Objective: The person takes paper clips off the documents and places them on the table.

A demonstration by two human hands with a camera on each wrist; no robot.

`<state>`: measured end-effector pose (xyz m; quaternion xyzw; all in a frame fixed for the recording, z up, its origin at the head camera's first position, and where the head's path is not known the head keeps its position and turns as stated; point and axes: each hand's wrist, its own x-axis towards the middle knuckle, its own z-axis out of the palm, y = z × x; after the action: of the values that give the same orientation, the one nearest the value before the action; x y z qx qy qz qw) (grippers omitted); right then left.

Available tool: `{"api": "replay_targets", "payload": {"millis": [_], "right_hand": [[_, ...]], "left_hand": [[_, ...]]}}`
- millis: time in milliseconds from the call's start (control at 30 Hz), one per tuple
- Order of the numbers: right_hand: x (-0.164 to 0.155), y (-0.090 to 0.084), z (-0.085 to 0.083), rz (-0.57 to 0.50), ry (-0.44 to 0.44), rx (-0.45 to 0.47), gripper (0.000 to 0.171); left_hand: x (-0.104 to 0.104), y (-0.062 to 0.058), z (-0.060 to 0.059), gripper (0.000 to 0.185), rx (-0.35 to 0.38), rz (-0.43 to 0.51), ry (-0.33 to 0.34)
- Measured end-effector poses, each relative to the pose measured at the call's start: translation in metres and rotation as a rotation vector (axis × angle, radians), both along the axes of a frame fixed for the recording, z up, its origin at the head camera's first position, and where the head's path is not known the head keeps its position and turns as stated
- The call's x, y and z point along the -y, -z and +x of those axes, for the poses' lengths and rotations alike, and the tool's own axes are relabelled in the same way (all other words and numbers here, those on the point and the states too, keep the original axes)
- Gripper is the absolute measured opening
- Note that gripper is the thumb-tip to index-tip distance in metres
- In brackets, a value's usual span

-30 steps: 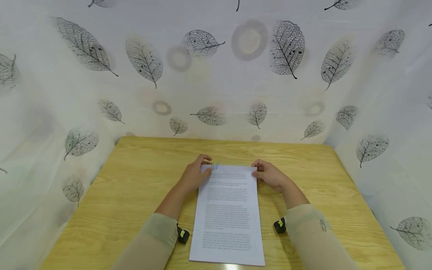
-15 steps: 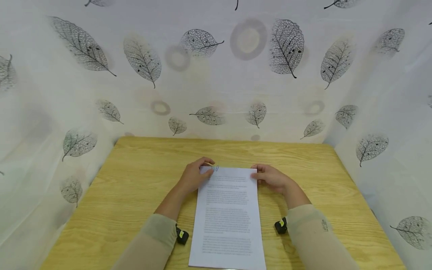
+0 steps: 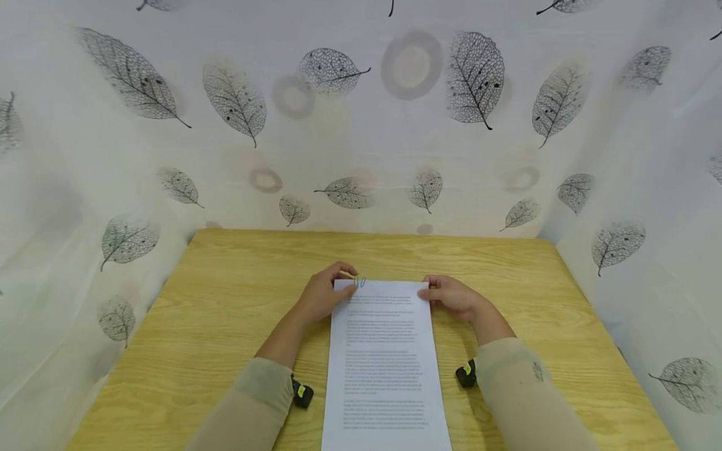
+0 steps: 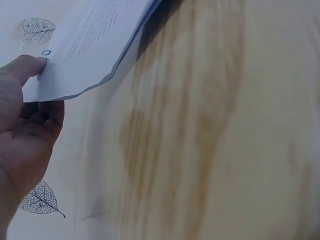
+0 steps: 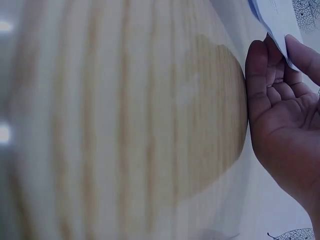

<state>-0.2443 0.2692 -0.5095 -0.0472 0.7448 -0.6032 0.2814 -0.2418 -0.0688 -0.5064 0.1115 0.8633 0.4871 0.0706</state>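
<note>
A stack of printed white paper (image 3: 383, 363) lies lengthwise in front of me, its lower end cut off by the frame. Two small paper clips (image 3: 363, 282) sit on its top edge toward the left; one blue clip (image 4: 46, 52) shows just beyond the thumb in the left wrist view. My left hand (image 3: 324, 293) pinches the top left corner, thumb on the printed face and fingers behind. At the top right corner my right hand (image 3: 455, 296) holds the sheets the same way. In the left wrist view the paper's side edge bows, with a dark shadow on the table beside it.
The wooden table (image 3: 237, 300) has rounded far corners. A white curtain (image 3: 361, 125) printed with leaves hangs behind it and along both sides. A black wrist device (image 3: 303, 394) sits at the left cuff, another device (image 3: 466, 374) at the right.
The paper's lower edge has shifted toward me and out of the head view. Both hands keep their hold on the top corners and have moved very slightly nearer.
</note>
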Motion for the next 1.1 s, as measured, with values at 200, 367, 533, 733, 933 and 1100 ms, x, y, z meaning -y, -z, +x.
{"api": "replay_targets", "payload": {"millis": [200,367,533,733,933,1100], "right_hand": [[-0.002,0.001,0.001,-0.027,0.001,-0.007,0.011],[-0.004,0.004,0.001,-0.050,0.006,-0.006,0.012],[-0.004,0.006,0.001,-0.058,0.011,-0.010,0.013],[-0.004,0.008,0.003,-0.040,0.020,-0.015,0.010],[-0.003,0.010,0.004,-0.036,0.011,-0.034,0.010],[-0.003,0.010,0.004,-0.035,0.021,-0.037,0.011]], "left_hand": [[-0.004,-0.002,0.002,0.028,-0.023,-0.011,-0.007],[-0.006,-0.004,0.003,0.029,-0.050,-0.030,-0.019],[-0.007,-0.006,0.005,0.028,-0.069,-0.054,-0.021],[-0.007,-0.007,0.008,0.026,-0.093,-0.079,-0.006],[-0.005,-0.008,0.009,0.025,-0.113,-0.092,-0.002],[-0.003,-0.009,0.009,0.025,-0.124,-0.113,-0.004]]}}
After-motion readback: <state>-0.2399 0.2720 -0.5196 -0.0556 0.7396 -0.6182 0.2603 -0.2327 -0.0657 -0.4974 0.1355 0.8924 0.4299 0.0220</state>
